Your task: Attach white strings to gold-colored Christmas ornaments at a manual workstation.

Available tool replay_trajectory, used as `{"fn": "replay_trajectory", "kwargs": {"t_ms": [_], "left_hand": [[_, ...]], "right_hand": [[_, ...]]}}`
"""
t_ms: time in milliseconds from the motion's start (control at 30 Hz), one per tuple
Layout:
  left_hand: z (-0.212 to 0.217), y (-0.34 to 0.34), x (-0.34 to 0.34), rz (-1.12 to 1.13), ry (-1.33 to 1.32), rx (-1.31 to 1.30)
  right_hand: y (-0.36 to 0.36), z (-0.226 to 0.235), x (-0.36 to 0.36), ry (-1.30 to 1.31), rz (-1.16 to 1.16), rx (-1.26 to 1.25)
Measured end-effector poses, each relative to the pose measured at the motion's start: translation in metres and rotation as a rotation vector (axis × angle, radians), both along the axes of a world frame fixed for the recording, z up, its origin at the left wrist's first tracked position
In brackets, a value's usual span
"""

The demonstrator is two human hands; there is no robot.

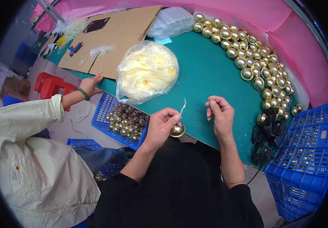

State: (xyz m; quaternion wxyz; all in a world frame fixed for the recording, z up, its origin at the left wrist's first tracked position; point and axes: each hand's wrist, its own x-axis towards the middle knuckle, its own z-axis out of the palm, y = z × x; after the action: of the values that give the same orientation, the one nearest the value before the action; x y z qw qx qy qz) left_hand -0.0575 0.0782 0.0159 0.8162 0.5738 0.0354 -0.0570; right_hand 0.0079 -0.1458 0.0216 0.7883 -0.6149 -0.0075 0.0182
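Note:
My left hand (161,126) is closed at the table's near edge, thumb against forefinger. From its pinch a short whitish strand (183,105) sticks up. Right under those fingers is a shiny gold ball with a rim (177,131); whether the hand grips it too is hard to see. My right hand (221,114) is raised over the green table, its thumb and fingertips drawn together, and anything between them is too small to make out. Beyond my left hand lies a clear plastic bag (147,72) full of pale yellow strands.
Many gold balls (257,60) line the table's far right side. A blue crate (122,141) of gold and dark balls stands left, stacked blue crates (304,163) right. Black devices with cables (266,146) sit near the right edge. A co-worker's hand (90,85) rests by the cardboard (112,41).

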Motion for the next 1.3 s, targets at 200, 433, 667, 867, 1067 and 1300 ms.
{"fn": "replay_trajectory", "kwargs": {"t_ms": [200,433,667,867,1067,1300], "left_hand": [[-0.015,0.04,-0.035,0.345,-0.018,0.021],[-0.078,0.126,-0.036,0.916,0.009,0.308],[-0.115,0.137,-0.006,0.995,-0.012,0.718],[-0.126,0.066,-0.019,0.717,0.056,0.288],[-0.101,0.045,-0.024,0.636,0.038,0.274],[-0.063,0.039,-0.033,0.643,0.01,0.236]], "right_hand": [[0.007,-0.006,-0.001,0.049,0.117,-0.222],[0.03,0.014,0.007,-0.15,0.207,-0.514],[0.078,0.002,0.044,-0.515,0.164,-0.664],[0.116,-0.014,0.06,-0.658,0.13,-0.779],[0.131,-0.022,0.068,-0.658,0.17,-0.923],[0.117,-0.024,0.07,-0.669,0.145,-0.8]]}}
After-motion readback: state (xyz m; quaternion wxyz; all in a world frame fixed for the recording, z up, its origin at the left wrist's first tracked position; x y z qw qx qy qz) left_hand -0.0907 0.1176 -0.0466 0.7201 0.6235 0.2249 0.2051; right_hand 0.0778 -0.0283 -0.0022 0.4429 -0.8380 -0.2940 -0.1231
